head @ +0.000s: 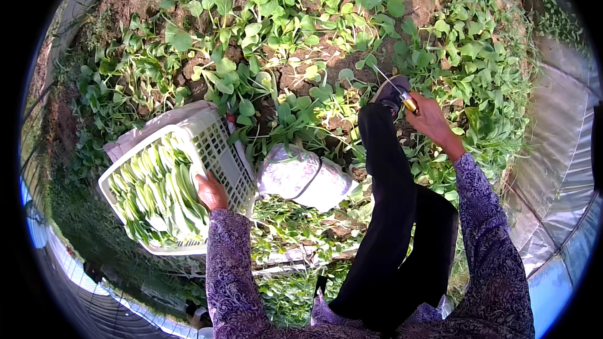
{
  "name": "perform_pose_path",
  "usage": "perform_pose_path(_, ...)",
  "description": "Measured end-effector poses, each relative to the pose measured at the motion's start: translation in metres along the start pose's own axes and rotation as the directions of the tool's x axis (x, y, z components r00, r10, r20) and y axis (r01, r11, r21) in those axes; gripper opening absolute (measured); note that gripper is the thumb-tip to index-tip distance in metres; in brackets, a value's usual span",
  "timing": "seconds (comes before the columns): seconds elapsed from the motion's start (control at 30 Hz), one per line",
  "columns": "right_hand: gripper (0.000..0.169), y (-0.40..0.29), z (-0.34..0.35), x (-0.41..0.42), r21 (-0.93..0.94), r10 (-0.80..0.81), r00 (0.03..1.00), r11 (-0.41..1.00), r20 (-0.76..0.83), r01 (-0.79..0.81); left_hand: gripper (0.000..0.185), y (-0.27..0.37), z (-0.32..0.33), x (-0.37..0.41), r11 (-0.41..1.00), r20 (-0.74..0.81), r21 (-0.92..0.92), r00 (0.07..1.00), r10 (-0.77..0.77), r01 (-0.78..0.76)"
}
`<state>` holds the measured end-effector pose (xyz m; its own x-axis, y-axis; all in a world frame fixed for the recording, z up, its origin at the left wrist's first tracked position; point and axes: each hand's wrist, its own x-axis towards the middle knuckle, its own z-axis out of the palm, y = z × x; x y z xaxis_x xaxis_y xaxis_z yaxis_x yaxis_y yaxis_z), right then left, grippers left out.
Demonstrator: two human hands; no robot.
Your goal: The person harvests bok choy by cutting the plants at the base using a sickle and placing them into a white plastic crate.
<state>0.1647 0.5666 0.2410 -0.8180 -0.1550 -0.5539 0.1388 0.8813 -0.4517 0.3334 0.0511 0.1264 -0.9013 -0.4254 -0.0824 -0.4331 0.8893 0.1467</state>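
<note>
My left hand (213,191) grips the near right rim of a white plastic crate (227,160) with lattice sides. Rows of cut leafy greens (158,183) with pale stalks lie packed inside it, and the crate looks tilted. In my right hand (429,120) is a slim hand tool (406,99) with a yellow handle and a thin metal shaft. Its tip points up and left, over the dark shoe (391,90) on my foot. Whether the shaft ends in a blade cannot be made out. Leafy green plants (325,89) grow around the shoe.
Between the crate and my leg sits a white, plastic-wrapped bundle (301,176) with a dark strap around it. A pale sheet or sack (136,134) shows behind the crate. Plastic sheeting (551,150) borders the bed on the right. Brown soil (325,59) shows between the plants.
</note>
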Motion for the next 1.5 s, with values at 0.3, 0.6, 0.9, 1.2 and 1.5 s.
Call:
perform_pose_path(0.3,0.032,0.06,0.147,-0.033,0.079,0.19,0.981,0.978,0.024,-0.192,0.021,-0.003,0.0,0.007,0.999,0.014,-0.028,0.999,0.037,-0.036)
perform_pose_path(0.6,0.031,0.143,0.221,-0.176,0.096,0.459,0.881,0.888,-0.112,-0.45,0.023,-0.019,0.004,0.006,0.998,0.039,0.012,0.998,0.054,-0.054)
perform_pose_path(0.9,0.083,0.127,0.204,-0.235,-0.276,0.342,0.94,0.905,0.017,-0.324,0.024,-0.016,0.003,0.001,0.989,-0.012,0.063,0.991,0.132,-0.131)
perform_pose_path(1.2,0.099,0.018,0.339,0.0,0.272,-0.033,0.699,0.934,0.714,-0.233,0.023,-0.021,-0.002,0.014,0.977,0.053,-0.192,0.993,0.109,-0.097)
perform_pose_path(1.5,0.047,0.02,0.395,-0.078,0.702,-0.174,0.842,0.65,0.51,-0.291,0.021,-0.028,-0.001,0.015,0.971,0.109,-0.231,0.99,0.086,-0.058)
